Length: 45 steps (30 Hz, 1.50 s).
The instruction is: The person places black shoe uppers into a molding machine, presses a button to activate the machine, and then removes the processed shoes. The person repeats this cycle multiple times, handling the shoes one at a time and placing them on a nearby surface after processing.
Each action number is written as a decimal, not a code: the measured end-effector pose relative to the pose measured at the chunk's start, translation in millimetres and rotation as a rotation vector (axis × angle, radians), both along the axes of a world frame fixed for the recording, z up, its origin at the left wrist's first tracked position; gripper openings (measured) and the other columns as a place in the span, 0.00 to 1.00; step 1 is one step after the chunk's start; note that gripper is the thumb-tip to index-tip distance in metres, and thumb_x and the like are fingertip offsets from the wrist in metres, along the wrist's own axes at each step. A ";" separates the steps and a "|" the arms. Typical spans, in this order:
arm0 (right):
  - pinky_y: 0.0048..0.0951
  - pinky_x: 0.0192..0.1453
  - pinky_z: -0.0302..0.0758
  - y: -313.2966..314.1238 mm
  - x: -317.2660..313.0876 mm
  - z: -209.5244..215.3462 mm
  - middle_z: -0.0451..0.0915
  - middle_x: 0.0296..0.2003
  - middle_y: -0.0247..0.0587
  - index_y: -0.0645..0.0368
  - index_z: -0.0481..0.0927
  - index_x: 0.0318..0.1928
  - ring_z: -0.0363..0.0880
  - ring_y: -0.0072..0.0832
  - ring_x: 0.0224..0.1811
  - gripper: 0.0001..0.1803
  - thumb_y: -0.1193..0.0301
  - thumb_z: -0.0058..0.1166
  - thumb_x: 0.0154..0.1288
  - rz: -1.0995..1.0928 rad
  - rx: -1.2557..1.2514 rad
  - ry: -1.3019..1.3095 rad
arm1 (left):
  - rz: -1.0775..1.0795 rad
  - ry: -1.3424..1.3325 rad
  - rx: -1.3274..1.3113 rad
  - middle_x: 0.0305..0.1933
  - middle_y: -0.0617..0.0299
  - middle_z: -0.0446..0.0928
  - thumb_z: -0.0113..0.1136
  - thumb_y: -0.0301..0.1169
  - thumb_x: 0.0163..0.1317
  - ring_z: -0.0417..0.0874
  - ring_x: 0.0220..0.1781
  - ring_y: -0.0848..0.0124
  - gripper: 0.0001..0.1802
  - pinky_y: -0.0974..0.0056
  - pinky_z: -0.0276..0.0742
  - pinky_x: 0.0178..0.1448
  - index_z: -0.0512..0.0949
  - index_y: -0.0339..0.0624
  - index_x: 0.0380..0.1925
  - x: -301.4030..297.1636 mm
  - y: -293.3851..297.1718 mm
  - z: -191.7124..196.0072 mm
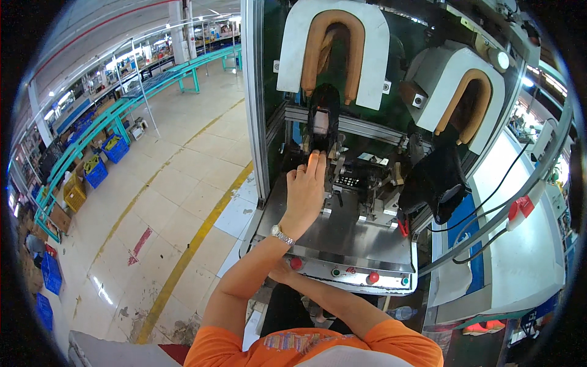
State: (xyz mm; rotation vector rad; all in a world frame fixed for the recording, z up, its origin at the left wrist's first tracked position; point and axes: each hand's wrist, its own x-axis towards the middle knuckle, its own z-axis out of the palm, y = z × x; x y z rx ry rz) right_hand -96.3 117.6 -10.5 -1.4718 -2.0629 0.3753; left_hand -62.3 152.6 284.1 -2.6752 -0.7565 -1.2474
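Observation:
My left hand (307, 191), with a metal watch (282, 233) on its wrist, reaches up to the left station of a machine. Its front fingers stretch out against the lower end of a black shoe upper (323, 104) mounted upright there; the thumb is hidden. Above that piece hangs a white block with a brown U-shaped pad (310, 52). My right hand (281, 271) lies low, crossing under my left forearm beside a red push button (296, 263) on the panel. Most of its fingers are out of sight. A second black upper (435, 180) sits at the right station.
Another white block with a brown pad (463, 101) leans over the right station. Metal clamps (382, 205) stand above the steel bed (318, 235). Another red button (373, 278) is on the panel. A grey hose (474, 244) and cables run at right. Blue crates (116, 148) line a green conveyor.

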 end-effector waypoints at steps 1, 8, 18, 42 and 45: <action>0.53 0.67 0.38 1.2 -2.9 0.3 0.60 0.62 0.43 0.55 0.65 0.59 0.50 0.38 0.67 0.24 0.71 0.38 0.60 0.003 -0.015 0.026 | -0.003 -0.007 -0.008 0.56 0.54 0.63 0.52 0.23 0.48 0.72 0.42 0.62 0.31 0.59 0.63 0.47 0.61 0.36 0.57 -1.3 0.7 -0.2; 0.54 0.66 0.42 11.1 5.7 -12.7 0.63 0.59 0.43 0.56 0.69 0.55 0.56 0.38 0.64 0.22 0.70 0.40 0.58 -0.055 -0.016 0.001 | -0.099 -0.079 -0.040 0.58 0.54 0.60 0.56 0.24 0.48 0.69 0.45 0.60 0.38 0.57 0.61 0.47 0.55 0.44 0.61 3.4 -0.4 2.8; 0.41 0.59 0.62 -65.4 40.2 49.0 0.74 0.47 0.43 0.56 0.76 0.43 0.70 0.40 0.51 0.15 0.78 0.46 0.54 -0.225 0.109 0.355 | -0.087 -0.033 -0.069 0.58 0.56 0.60 0.57 0.24 0.50 0.69 0.47 0.58 0.35 0.55 0.63 0.48 0.58 0.47 0.60 -5.9 -1.1 6.8; 0.32 0.56 0.63 -263.8 191.9 304.5 0.76 0.43 0.46 0.63 0.76 0.37 0.71 0.36 0.50 0.08 0.80 0.44 0.59 -1.043 0.984 0.115 | -0.088 -0.050 -0.121 0.60 0.56 0.59 0.53 0.21 0.49 0.67 0.54 0.59 0.35 0.54 0.60 0.56 0.58 0.48 0.61 -16.0 -8.8 12.2; 0.32 0.58 0.62 -265.4 204.9 333.4 0.75 0.46 0.46 0.62 0.76 0.40 0.70 0.36 0.52 0.11 0.80 0.46 0.56 -0.986 1.053 0.035 | -0.162 -0.140 -0.147 0.62 0.56 0.58 0.53 0.21 0.49 0.65 0.58 0.57 0.35 0.54 0.58 0.60 0.58 0.48 0.61 -15.9 -18.9 9.4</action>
